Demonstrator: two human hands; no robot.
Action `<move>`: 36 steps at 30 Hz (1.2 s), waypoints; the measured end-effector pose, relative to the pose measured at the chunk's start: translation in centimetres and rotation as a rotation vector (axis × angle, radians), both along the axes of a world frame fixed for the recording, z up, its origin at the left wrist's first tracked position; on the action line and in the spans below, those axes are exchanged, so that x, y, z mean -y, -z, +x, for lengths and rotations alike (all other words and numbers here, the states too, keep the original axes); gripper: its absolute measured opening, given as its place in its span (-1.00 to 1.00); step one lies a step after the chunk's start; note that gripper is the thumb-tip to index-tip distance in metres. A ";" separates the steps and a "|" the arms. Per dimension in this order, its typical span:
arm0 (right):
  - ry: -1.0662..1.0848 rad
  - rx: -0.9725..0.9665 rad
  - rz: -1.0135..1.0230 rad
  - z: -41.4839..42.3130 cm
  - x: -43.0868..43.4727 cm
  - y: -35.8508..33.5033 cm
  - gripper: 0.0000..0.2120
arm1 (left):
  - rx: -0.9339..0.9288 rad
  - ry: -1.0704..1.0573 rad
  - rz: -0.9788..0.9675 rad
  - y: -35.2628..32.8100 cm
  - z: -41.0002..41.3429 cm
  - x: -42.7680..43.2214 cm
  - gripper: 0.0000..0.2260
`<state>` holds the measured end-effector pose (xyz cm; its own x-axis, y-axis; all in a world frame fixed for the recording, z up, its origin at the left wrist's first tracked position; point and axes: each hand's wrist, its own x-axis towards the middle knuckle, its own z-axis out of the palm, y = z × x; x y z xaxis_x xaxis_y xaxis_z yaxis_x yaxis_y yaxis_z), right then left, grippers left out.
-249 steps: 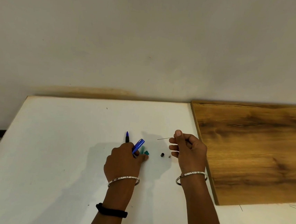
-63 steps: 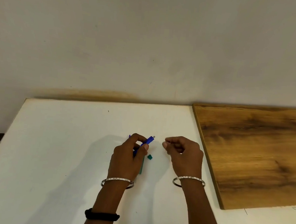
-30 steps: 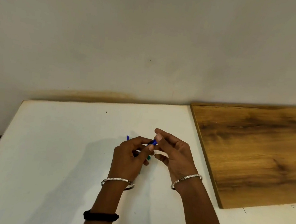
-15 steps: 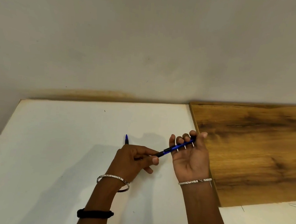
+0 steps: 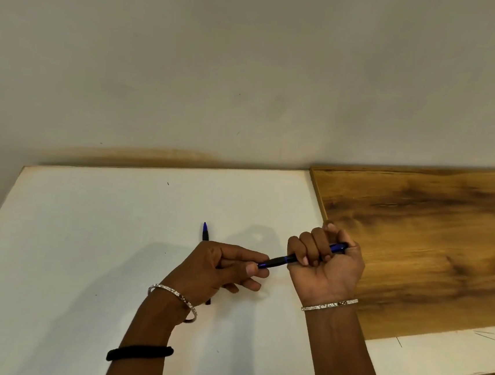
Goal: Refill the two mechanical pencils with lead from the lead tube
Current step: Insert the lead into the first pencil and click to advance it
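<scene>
We held a blue mechanical pencil (image 5: 300, 256) above the white counter (image 5: 83, 247) with both hands: our right hand (image 5: 326, 263) fisted around its upper barrel, our left hand (image 5: 222, 268) pinching its dark lower end. A second pencil (image 5: 205, 231) lay behind the left hand. A wooden board (image 5: 431, 241) covered the counter's right side.

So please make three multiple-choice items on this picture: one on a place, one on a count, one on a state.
1. Where does the second pencil lie?
A. on the white table
B. on the wooden board
C. on the floor

2. How many hands hold the blue pencil?
A. none
B. one
C. two

3. How is the right hand?
A. open flat
B. closed in a fist
C. out of view

Key: 1 A, it lies on the white table beyond the left hand; 2 C, each hand grips one end; 3 B, its fingers wrap the barrel.
</scene>
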<state>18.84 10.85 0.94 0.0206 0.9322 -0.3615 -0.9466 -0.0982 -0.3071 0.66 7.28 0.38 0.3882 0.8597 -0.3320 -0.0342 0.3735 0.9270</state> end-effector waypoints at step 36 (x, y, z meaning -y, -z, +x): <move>0.164 -0.005 0.046 0.9 0.0 -0.5 -0.76 | -0.079 -0.077 -0.011 0.3 -0.7 0.0 -0.79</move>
<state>19.72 10.86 1.44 0.1724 0.9319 -0.3190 -0.9504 0.0723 -0.3026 -0.06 7.27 0.07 0.2933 0.8823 -0.3681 0.0094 0.3824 0.9240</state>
